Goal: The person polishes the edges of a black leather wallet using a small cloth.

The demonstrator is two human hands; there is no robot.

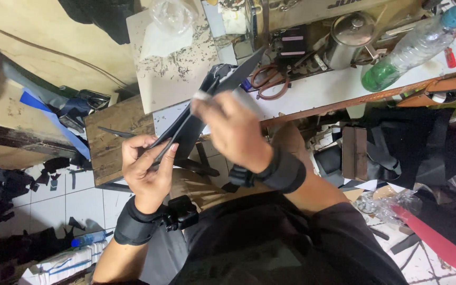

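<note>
Head view, looking down over the lap. Left hand [144, 164] low, just below and left of the wooden stool [113, 138], fingers curled and pressed together, pinching the lower end of a long black leather piece [196, 113] between thumb and fingertips. Right hand [233, 129] higher, to the right of the stool, fingers bent and closed over the middle of the same black leather piece, thumb tip pressed on its edge. Leather piece folded into thin layers, held in the air, slanting from the left hand up past the right hand, its pointed upper end well above and right of the stool, over the white work table [323, 87]. Black wrist straps [286, 171] on both forearms, each with a small black device attached.

Farther right of the stool, on the table: brown-handled scissors [267, 79] just behind the leather tip, a steel lidded pot [350, 37] beyond them, a clear plastic bottle [415, 45] with a blue cap lying slanted. Right of the stool and lower, black material scraps [423, 142] piled under the table edge, a red sheet [444, 243] on the tiled floor. Left of the stool, a blue strip [54, 119] against the wall.
</note>
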